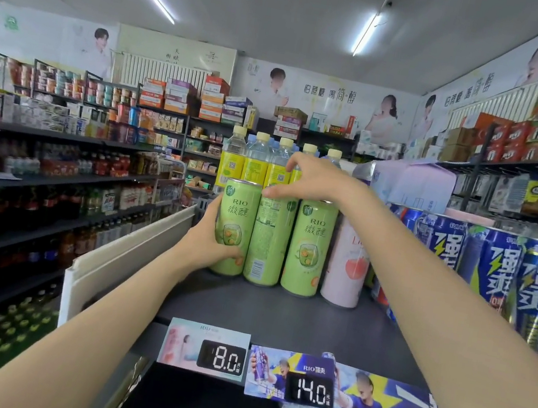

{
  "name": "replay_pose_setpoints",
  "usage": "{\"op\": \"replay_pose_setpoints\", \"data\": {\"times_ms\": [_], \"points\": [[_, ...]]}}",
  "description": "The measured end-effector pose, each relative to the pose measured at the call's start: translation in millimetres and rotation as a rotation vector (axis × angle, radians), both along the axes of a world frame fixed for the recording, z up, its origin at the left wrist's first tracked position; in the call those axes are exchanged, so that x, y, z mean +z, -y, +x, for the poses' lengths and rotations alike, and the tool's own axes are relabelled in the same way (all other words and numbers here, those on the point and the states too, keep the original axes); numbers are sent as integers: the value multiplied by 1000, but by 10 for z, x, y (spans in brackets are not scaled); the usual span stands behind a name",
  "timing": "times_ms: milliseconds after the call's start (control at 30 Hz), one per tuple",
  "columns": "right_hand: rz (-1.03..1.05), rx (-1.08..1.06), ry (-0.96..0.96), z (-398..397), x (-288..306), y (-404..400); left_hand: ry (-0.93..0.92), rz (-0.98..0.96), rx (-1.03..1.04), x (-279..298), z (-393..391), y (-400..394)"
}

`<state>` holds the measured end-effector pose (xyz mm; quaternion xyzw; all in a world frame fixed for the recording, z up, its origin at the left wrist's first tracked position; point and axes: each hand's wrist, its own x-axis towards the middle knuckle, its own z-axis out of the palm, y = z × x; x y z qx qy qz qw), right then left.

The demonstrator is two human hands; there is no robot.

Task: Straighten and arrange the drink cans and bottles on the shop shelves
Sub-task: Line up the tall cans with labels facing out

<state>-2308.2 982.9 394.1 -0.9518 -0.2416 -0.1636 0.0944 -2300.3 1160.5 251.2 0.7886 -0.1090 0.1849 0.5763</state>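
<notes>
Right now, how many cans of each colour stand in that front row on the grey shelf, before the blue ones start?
Green cans: 3
Pink cans: 1
Total: 4

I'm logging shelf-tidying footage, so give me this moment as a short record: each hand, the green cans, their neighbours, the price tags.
left hand: grips the leftmost green can round its lower side
right hand: fingers curled on the top of the middle green can
green cans: three upright in a row; the middle one shows its back label, the right green can faces front
neighbours: pink can to the right, blue cans beyond, yellow-labelled bottles behind
price tags: 8.0 and 14.0
shelf: dark, bare at the front
</notes>
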Motion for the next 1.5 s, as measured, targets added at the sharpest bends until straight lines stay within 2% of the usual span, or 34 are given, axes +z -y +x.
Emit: {"op": "replay_pose_setpoints", "data": {"times_ms": [100, 267, 400, 467, 600, 667, 767, 833, 933, 1067, 1133, 1267, 1500], "points": [[9, 24, -18, 58, -45, -22, 3, 5, 9, -1, -9, 2], [177, 137, -348, 72, 30, 97, 16, 6, 8, 0, 15, -7], [144, 162, -414, 42, 41, 90, 14, -13, -3, 0, 12, 6], [81, 140, -326, 22, 47, 34, 18, -14, -3, -5, 15, 8], [-96, -6, 40, 35, -4, -89, 27, 0, -2, -7, 14, 9], [-67, 25, 23, 55, -20, -80, 26, 8, 2, -6, 14, 4], [105, 125, -165, 26, -8, 16, 28, 18, 10, 4, 12, -5], [149, 155, -229, -1, -24, 44, 34, 31, 22, 13, 13, -8], [71, 151, -143, 4, -81, 33, 46, 43, 38, 16, 33, -17], [-46, 53, 125, 8, -268, 2, 38, 24, 28, -7, 41, -23], [-31, 2, 229, 21, -386, 10, 39, 19, 21, -23, 40, -18], [82, 59, 216, 77, -452, 101, 63, 164, 100, -58, 72, -56], [98, 69, 244, 119, -536, 125, 82, 222, 134, -65, 33, -54]]}}
